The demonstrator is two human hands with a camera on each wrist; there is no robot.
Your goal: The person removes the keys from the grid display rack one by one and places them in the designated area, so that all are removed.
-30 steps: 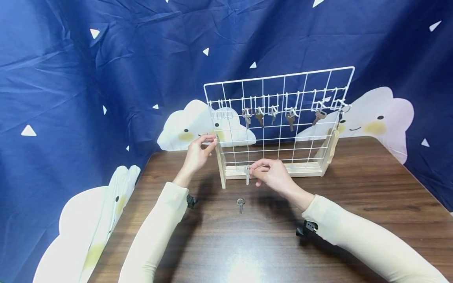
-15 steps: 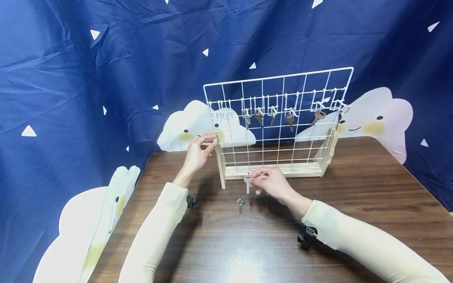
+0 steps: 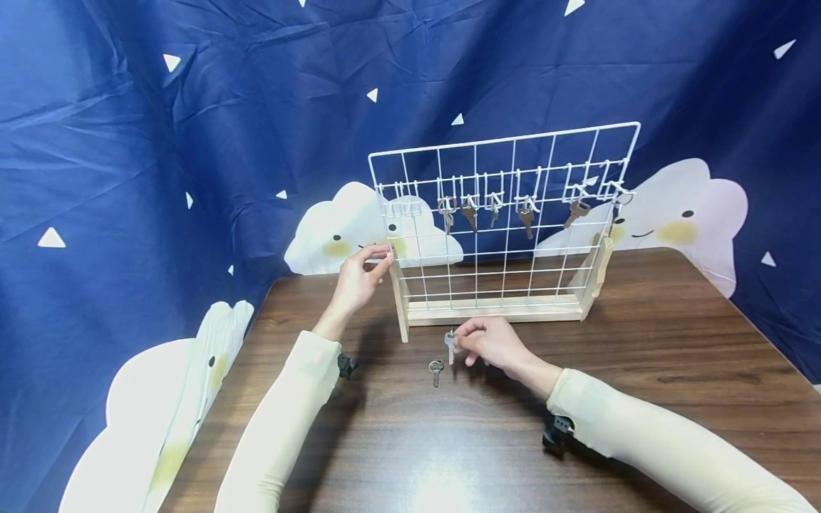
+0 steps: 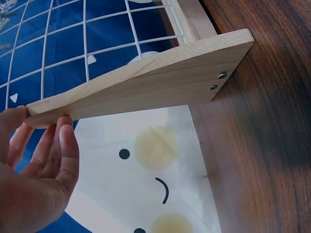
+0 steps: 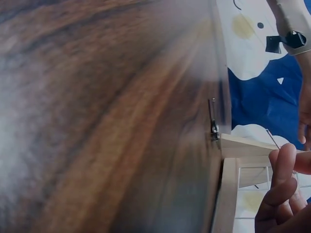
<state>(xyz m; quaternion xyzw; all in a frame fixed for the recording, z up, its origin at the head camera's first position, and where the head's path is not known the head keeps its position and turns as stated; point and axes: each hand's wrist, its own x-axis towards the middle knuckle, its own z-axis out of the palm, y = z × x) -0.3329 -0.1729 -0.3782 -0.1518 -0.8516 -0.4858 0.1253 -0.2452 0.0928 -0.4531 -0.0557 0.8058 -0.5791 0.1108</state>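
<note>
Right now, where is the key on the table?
In the head view, the loose key lies in front of the wire rack, left of the held key in the right hand.

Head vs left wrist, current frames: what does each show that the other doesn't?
Only head: the right hand pinching a key between its fingers, and a second key with a ring lying on the table.

Only left wrist: two metal screws in the wooden side panel, near its base.

Both: the left hand holding that panel near its upper end, part or all of the white wire grid, the brown table and the blue cloud-print backdrop.
</note>
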